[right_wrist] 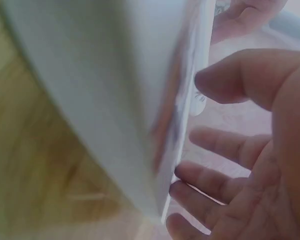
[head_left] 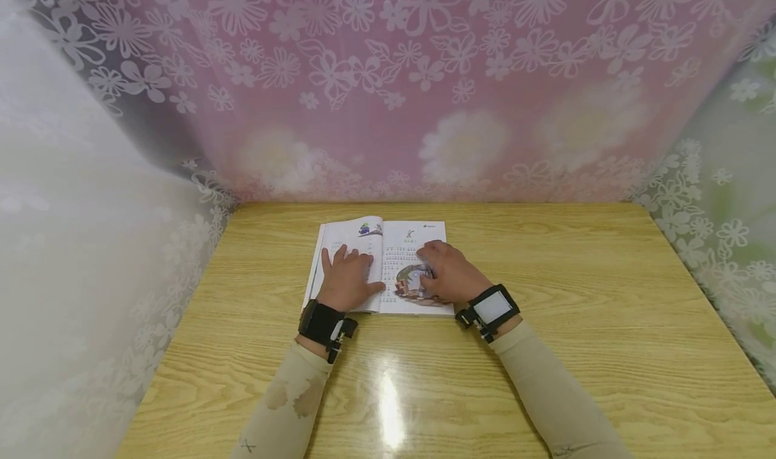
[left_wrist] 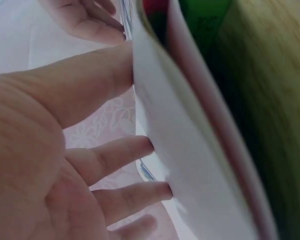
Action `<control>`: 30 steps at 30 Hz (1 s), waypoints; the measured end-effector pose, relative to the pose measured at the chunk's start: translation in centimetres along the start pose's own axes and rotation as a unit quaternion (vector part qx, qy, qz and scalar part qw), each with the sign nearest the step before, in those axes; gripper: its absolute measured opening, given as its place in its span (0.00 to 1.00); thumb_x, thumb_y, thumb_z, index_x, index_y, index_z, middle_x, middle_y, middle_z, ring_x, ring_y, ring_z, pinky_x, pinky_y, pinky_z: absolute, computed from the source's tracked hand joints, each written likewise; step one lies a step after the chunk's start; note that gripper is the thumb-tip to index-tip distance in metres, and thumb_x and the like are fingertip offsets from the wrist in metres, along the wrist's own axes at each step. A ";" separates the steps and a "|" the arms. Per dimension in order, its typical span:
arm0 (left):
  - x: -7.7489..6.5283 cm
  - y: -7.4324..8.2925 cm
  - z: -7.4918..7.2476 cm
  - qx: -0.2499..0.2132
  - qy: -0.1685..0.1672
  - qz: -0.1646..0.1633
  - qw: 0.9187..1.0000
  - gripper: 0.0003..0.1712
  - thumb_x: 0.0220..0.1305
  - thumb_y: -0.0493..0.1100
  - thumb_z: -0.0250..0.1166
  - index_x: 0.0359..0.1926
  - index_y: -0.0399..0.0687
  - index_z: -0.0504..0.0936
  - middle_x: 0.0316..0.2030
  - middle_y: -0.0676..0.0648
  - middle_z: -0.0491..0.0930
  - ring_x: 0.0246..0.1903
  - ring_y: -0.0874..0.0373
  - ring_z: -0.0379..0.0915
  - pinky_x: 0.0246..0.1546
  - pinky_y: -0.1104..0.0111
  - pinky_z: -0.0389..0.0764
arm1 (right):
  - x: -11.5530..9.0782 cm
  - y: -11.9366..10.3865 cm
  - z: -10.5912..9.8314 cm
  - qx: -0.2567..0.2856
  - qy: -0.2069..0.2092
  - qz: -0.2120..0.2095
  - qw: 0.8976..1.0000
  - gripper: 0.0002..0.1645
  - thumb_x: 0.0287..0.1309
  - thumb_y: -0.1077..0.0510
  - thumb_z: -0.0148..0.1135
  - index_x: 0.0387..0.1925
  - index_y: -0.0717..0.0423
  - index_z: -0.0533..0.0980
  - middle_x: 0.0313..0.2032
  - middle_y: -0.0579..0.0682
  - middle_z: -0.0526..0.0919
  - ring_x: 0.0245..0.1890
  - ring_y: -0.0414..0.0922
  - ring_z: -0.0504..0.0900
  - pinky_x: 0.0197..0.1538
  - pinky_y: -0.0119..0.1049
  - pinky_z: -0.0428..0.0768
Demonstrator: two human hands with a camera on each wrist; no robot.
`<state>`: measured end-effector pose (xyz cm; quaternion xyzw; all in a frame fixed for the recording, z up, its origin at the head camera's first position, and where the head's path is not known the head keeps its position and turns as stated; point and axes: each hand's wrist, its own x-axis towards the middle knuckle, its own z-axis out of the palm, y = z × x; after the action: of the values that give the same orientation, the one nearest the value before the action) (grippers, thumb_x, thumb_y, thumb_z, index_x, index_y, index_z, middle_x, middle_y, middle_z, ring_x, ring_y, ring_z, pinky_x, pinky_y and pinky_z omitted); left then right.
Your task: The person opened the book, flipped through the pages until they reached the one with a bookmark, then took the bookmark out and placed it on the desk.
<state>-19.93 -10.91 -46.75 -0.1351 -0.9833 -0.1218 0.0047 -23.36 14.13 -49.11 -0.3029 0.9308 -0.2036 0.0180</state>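
Observation:
An open book (head_left: 397, 233) lies on the wooden table, with printed text and coloured pictures on its pages. My left hand (head_left: 345, 280) rests spread on the left page, its thumb reaching toward the spine. In the left wrist view, the fingertips (left_wrist: 146, 145) touch the white page surface. Over the right page is my right hand (head_left: 455, 273), near a picture of a brown and green scene. The right wrist view shows its thumb and fingers (right_wrist: 205, 185) extended at the page's surface, some fingertips touching it, with nothing pinched between them.
The wooden table (head_left: 576, 263) reaches back to a pink flowered curtain (head_left: 376, 142). Pale flowered sheets hang at the left and right sides. A bright reflection shows on the tabletop in front of the book. Both wrists wear black straps with devices.

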 end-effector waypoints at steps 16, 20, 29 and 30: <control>0.2 -0.5 0.8 -0.067 -0.015 -0.030 0.997 0.41 0.61 0.62 0.62 0.68 0.43 0.68 0.65 0.35 0.64 0.63 0.38 0.59 0.56 0.48 0.66 | -0.2 0.4 -0.3 0.004 0.007 0.086 0.996 0.51 0.54 0.40 0.66 0.71 0.59 0.57 0.69 0.64 0.55 0.68 0.62 0.55 0.67 0.53 0.51; 0.2 -0.5 0.8 -0.067 -0.001 -0.029 0.997 0.41 0.59 0.62 0.64 0.66 0.42 0.70 0.63 0.35 0.67 0.62 0.38 0.62 0.56 0.48 0.66 | -0.2 0.0 -0.6 0.006 0.005 0.092 0.996 0.51 0.54 0.40 0.66 0.71 0.60 0.58 0.69 0.64 0.55 0.68 0.62 0.55 0.67 0.53 0.52; 0.2 -0.3 0.7 -0.071 -0.010 -0.063 0.995 0.41 0.58 0.62 0.65 0.66 0.44 0.70 0.64 0.38 0.66 0.62 0.39 0.61 0.51 0.44 0.70 | -0.3 -0.3 -0.7 -0.007 0.013 0.120 0.993 0.53 0.51 0.38 0.66 0.71 0.61 0.58 0.68 0.65 0.57 0.68 0.60 0.55 0.68 0.52 0.50; 0.1 -0.3 0.7 -0.069 -0.011 -0.064 0.996 0.41 0.58 0.62 0.64 0.66 0.44 0.70 0.64 0.38 0.66 0.63 0.39 0.61 0.51 0.44 0.70 | -0.3 -0.3 -0.7 -0.008 0.013 0.122 0.992 0.53 0.51 0.38 0.66 0.70 0.62 0.59 0.68 0.65 0.58 0.68 0.60 0.55 0.68 0.52 0.51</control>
<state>-20.13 -10.98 -47.46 -0.0737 -0.9791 -0.1881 -0.0237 -23.12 14.35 -48.39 -0.1849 0.9625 -0.1963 0.0285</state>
